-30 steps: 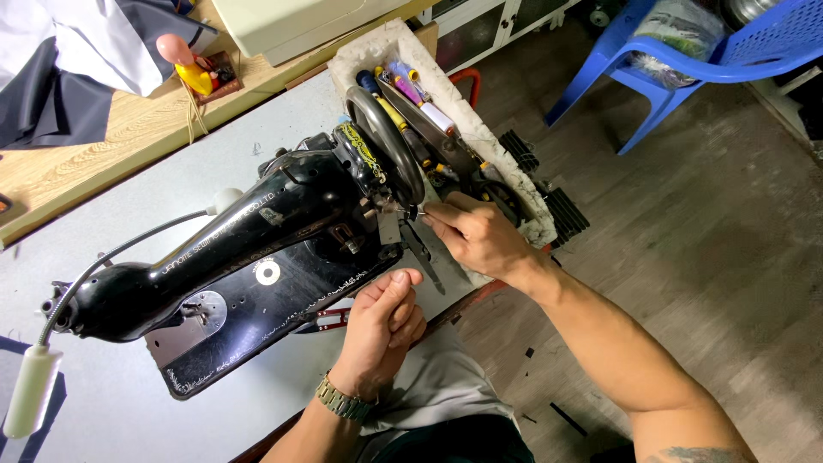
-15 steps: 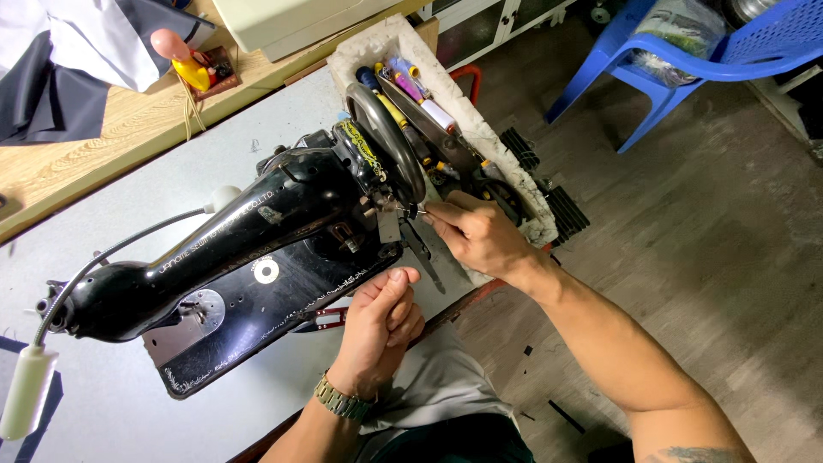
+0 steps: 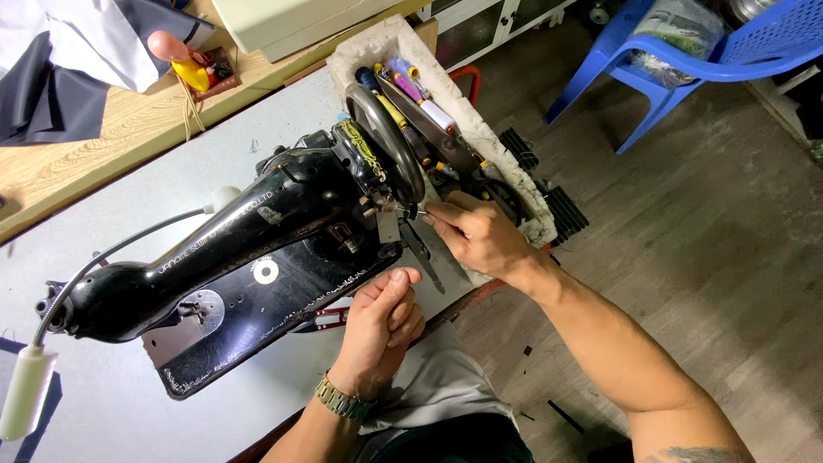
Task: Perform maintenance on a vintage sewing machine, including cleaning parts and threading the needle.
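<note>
Seen from above: an old black cast-metal sewing machine (image 3: 240,257) with gold trim, tipped back on a pale grey tabletop (image 3: 103,411), its flat base plate facing the camera and its dark round handwheel (image 3: 387,141) pointing toward the table's far end. Right hand (image 3: 480,236) pressed in just beside the handwheel end of the machine, fingers pinched narrow around a thin metal tool whose tip (image 3: 418,211) meets a small fitting there; exact kind of tool too small to tell. Left hand (image 3: 381,321) at the near edge of the machine base, fingers curled loosely, thumb resting against the rim of the base; nothing plainly held, whether anything small sits inside the curl impossible to tell. Metal-link wristwatch (image 3: 341,399) on the left wrist. Just behind the handwheel, a white foam tray (image 3: 390,43) packed with thread spools and tools in yellow, purple and blue. Near the machine's needle end, a grey gooseneck lamp (image 3: 26,390) with a white head, arching over the table. Further back, a light wooden bench (image 3: 111,137) bearing dark and white folded cloth (image 3: 69,60) and a small yellow-and-red figure (image 3: 184,64). Well apart on the right, a blue plastic chair (image 3: 686,60) on the brown floor, a bag lying on its seat.
</note>
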